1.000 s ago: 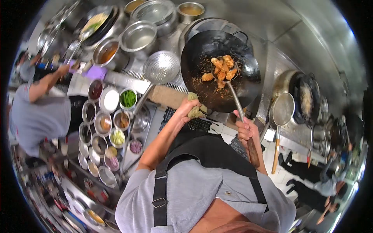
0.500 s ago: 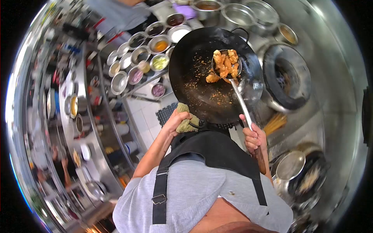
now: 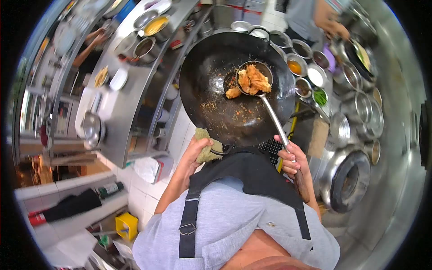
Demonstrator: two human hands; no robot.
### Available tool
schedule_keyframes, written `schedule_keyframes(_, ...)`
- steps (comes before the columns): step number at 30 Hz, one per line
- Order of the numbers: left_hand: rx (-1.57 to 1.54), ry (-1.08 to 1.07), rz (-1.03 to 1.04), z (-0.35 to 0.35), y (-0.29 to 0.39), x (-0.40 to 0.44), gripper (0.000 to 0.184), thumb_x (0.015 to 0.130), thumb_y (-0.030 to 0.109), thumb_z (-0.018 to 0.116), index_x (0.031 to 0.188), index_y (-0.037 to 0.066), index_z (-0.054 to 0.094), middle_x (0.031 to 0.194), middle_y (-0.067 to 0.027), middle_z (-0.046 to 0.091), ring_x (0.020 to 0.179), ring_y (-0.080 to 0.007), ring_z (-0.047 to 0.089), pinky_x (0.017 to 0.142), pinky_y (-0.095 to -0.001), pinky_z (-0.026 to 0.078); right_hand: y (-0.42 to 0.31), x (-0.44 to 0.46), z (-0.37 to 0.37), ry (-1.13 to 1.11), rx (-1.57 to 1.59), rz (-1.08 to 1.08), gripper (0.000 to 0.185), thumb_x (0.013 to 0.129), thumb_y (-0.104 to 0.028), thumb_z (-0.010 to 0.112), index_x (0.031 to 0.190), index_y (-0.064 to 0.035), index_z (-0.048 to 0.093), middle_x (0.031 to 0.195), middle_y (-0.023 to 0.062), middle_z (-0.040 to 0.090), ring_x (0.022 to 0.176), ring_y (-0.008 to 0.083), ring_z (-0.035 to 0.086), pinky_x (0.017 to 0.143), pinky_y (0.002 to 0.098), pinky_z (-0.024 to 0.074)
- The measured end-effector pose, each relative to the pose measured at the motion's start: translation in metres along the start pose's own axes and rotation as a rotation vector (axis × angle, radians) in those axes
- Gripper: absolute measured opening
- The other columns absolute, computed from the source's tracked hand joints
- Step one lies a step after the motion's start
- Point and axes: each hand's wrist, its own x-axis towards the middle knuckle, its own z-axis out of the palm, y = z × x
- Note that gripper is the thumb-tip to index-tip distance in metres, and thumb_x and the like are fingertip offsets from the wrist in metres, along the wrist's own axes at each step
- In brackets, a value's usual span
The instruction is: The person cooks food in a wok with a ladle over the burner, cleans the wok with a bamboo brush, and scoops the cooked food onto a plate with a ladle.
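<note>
A large black wok (image 3: 198, 78) hangs in front of my apron, tilted towards me, its far loop handle at the top. My left hand (image 3: 193, 152) is closed around a folded greenish cloth (image 3: 209, 152) at the near loop handle. In my right hand (image 3: 293, 158) is the long handle of a metal ladle (image 3: 272, 115), whose bowl rests inside the wok. Browned fried pieces (image 3: 254, 80), looking like chicken, fill that bowl. One more piece (image 3: 233, 92) lies on the wok beside it, among reddish crumbs.
A burner ring (image 3: 351, 180) stands at the right. Behind the wok are ingredient bowls (image 3: 297, 65) and a co-worker's arm (image 3: 330, 22). On the left, a steel counter (image 3: 130, 94) carries a pot of yellow liquid (image 3: 157, 28) and a white dish (image 3: 119, 79).
My body has turned left, carrying the wok with it; bowls and burner have swung rightward across the view. The left counter looks nearer. Both hands keep their grips.
</note>
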Motion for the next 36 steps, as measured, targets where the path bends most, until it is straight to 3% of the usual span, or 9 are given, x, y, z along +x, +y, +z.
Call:
schedule_keyframes(6,-0.202,0.232,0.144,-0.076,0.015,-0.023,0.050,0.075,0.007,0.065,0.122,0.000,0.049,0.100,-0.0098,0.060,0.088,-0.0221,0.066,0.073,-0.0375,0.060,0.011,0.104,0.079,0.063,-0.181,0.270,0.038,0.104,-0.019,0.047,0.140,-0.0063,0.046,0.064,-0.0046,0.039,0.037,0.0018,0.034,0.030,0.0215,0.0320)
schedule_keyframes(12,-0.403,0.421,0.228,-0.127,0.005,-0.042,0.046,0.076,0.005,0.064,0.119,-0.002,0.051,0.097,-0.0114,0.062,0.083,-0.0238,0.067,0.070,-0.0381,0.060,0.018,0.198,0.135,0.002,-0.645,0.438,0.036,0.102,-0.022,0.052,0.134,-0.0083,0.051,0.061,-0.0046,0.038,0.037,0.0038,0.034,0.031,0.0227,0.0284)
schedule_keyframes(19,-0.702,0.655,0.398,-0.144,-0.007,-0.041,0.037,0.078,0.003,0.060,0.114,-0.001,0.051,0.093,-0.0151,0.065,0.077,-0.0275,0.070,0.065,-0.0412,0.062,0.000,0.346,0.173,-0.199,-0.601,0.722,0.036,0.101,-0.020,0.053,0.134,-0.0047,0.049,0.063,-0.0039,0.040,0.037,0.0031,0.034,0.030,0.0215,0.0264)
schedule_keyframes(27,-0.814,1.122,0.507,-0.087,0.020,-0.026,0.031,0.079,0.010,0.061,0.107,0.001,0.052,0.089,-0.0171,0.065,0.071,-0.0291,0.069,0.055,-0.0393,0.060,0.026,0.561,0.251,-0.481,-0.698,0.831,0.030,0.098,-0.014,0.056,0.127,-0.0057,0.051,0.065,-0.0050,0.043,0.040,0.0026,0.036,0.033,0.0212,0.0291)
schedule_keyframes(32,-1.074,1.121,0.518,-0.071,-0.010,-0.022,0.031,0.078,0.013,0.063,0.106,0.003,0.053,0.088,-0.0153,0.066,0.070,-0.0271,0.068,0.057,-0.0361,0.059,0.098,0.684,0.255,-0.538,-0.922,0.758,0.016,0.097,-0.014,0.059,0.108,-0.0090,0.049,0.065,-0.0045,0.043,0.043,0.0054,0.038,0.037,0.0245,0.0299)
schedule_keyframes(33,-1.086,1.174,0.542,-0.068,-0.014,-0.014,0.028,0.081,0.018,0.063,0.104,0.003,0.058,0.089,-0.0115,0.068,0.075,-0.0253,0.069,0.067,-0.0365,0.057,0.109,0.699,0.257,-0.543,-0.965,0.740,0.015,0.097,-0.014,0.059,0.105,-0.0095,0.048,0.065,-0.0043,0.043,0.044,0.0059,0.038,0.038,0.0250,0.0297)
schedule_keyframes(36,-1.170,1.258,0.556,-0.062,-0.015,-0.004,0.030,0.078,0.017,0.064,0.104,0.004,0.055,0.087,-0.0131,0.067,0.067,-0.0237,0.067,0.057,-0.0334,0.057,0.124,0.722,0.250,-0.531,-1.021,0.758,0.013,0.097,-0.013,0.059,0.102,-0.0096,0.047,0.065,-0.0036,0.043,0.044,0.0066,0.038,0.038,0.0252,0.0291)
